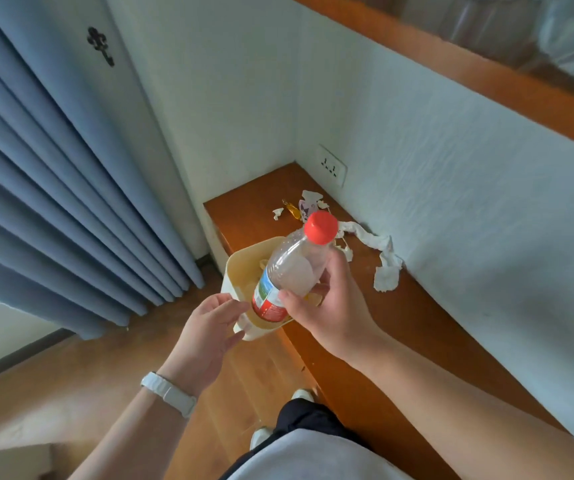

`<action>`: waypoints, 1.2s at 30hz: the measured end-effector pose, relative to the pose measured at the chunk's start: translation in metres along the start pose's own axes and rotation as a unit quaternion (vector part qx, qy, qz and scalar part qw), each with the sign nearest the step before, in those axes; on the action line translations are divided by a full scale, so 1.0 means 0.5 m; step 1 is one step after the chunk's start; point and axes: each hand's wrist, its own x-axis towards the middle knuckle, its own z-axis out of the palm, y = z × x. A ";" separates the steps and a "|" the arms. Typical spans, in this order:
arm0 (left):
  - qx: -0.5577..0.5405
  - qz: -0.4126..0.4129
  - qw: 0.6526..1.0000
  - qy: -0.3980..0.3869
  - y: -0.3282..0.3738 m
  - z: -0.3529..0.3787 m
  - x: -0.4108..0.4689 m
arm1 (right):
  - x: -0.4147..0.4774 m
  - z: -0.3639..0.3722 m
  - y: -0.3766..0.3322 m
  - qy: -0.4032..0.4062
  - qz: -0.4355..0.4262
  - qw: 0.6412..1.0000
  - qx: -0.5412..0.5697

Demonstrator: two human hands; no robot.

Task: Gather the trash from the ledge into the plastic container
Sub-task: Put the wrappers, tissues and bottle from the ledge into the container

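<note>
My right hand [334, 306] grips a clear plastic bottle [289, 271] with a red cap, held tilted over the cream plastic container [240, 265]. My left hand [209, 323] holds the container's near rim, beside the wooden ledge [417, 323]. Some pale scraps lie inside the container, partly hidden by the bottle. On the ledge a twisted white tissue [382, 261] lies against the wall. Farther back, small paper scraps [278, 213] and a yellowish wrapper [292, 209] lie near the corner.
Blue curtains [53, 185] hang at the left. A wall socket [332, 166] sits above the ledge's far corner. White walls close the ledge on two sides. Wooden floor [70, 393] lies below, with my feet next to the ledge.
</note>
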 end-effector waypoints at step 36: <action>0.091 0.006 0.996 0.020 0.015 0.019 0.071 | 0.037 -0.094 0.065 -0.098 0.167 0.974 -0.114</action>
